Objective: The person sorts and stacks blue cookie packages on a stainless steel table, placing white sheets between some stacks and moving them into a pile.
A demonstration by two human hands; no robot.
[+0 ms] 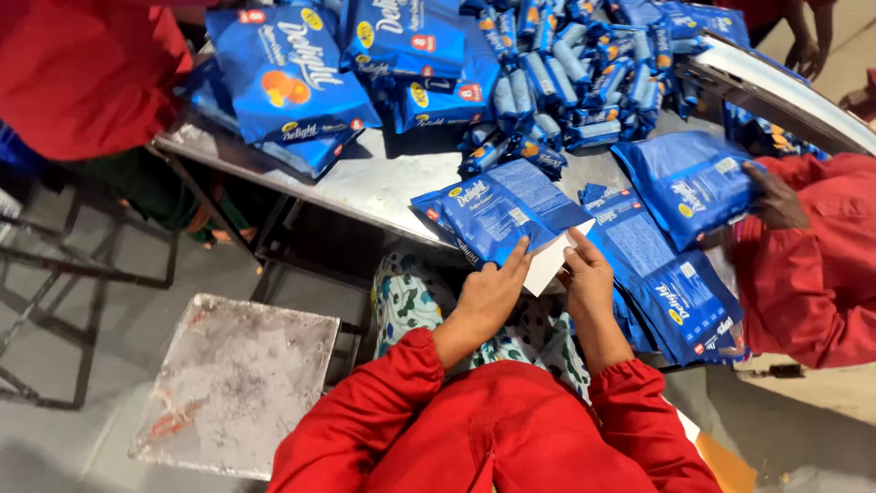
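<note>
A flat blue snack bag (507, 208) lies at the near edge of a steel table (383, 178), its open white mouth toward me. My left hand (490, 294) pinches the lower lip of that mouth. My right hand (589, 277) grips the other side of the opening, holding it apart. Both my sleeves are red. A stack of empty blue bags (671, 292) lies just right of my right hand.
Large filled blue bags (292, 78) and several small blue biscuit packs (566, 73) are heaped across the far table. A co-worker's hand (774, 196) in a red sleeve holds another blue bag at right. A metal tray (237, 383) sits lower left.
</note>
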